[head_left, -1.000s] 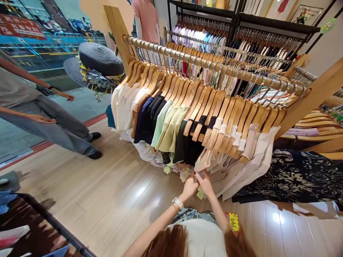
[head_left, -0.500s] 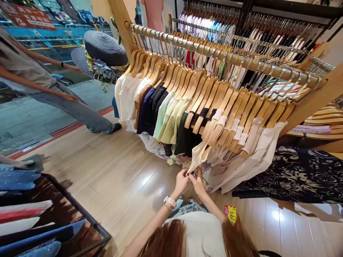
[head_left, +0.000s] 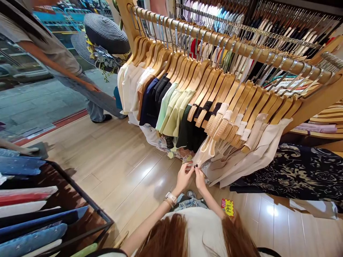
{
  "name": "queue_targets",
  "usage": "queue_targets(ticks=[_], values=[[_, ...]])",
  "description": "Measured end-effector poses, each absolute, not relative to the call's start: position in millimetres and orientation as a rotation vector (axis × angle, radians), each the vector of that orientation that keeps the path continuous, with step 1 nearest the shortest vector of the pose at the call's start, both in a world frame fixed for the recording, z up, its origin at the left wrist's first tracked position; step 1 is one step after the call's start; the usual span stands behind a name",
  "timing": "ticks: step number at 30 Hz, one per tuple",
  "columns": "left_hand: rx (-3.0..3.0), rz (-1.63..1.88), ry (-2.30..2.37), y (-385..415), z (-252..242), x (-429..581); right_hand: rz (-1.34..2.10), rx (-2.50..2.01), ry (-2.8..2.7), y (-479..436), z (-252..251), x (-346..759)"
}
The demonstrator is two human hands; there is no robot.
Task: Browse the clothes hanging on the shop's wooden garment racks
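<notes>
A cream strappy top hangs at the front of the clothes rack, its lower edge drawn out toward me. My left hand, with a white watch on the wrist, pinches that edge. Close beside it, my right hand grips the same edge between thumb and fingers. Dark nail polish shows on the thumbs, which nearly touch. Around the top hang beige garments and, to its left, dark green and black ones, all on wooden hangers.
The wooden rail runs across in front of me. A dark straw hat sits at its left end, with a person in jeans walking beyond. Folded clothes fill a low dark-framed shelf at lower left. A patterned black skirt hangs right.
Both hands have shifted slightly up and right, still on the top's edge. The walking person's legs have changed stride. My view has tilted a little downward.
</notes>
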State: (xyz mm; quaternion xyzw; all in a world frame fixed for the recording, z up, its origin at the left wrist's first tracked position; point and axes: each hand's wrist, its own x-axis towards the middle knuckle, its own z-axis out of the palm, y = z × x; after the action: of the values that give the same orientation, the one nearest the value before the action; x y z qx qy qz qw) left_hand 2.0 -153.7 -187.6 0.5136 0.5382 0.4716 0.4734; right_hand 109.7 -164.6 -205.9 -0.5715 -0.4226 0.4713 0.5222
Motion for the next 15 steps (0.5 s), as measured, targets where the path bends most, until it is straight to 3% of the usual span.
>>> queue_targets(ticks=[10, 15], values=[[1.287, 1.089, 1.335, -131.9, -195.6, 2.2, 1.034, -1.467, -0.846, -171.2, -214.3, 126.6], [1.205, 1.090, 1.378, -132.6, -193.7, 1.2, 0.834, -1.467, -0.896, -169.8, -193.8, 136.1]])
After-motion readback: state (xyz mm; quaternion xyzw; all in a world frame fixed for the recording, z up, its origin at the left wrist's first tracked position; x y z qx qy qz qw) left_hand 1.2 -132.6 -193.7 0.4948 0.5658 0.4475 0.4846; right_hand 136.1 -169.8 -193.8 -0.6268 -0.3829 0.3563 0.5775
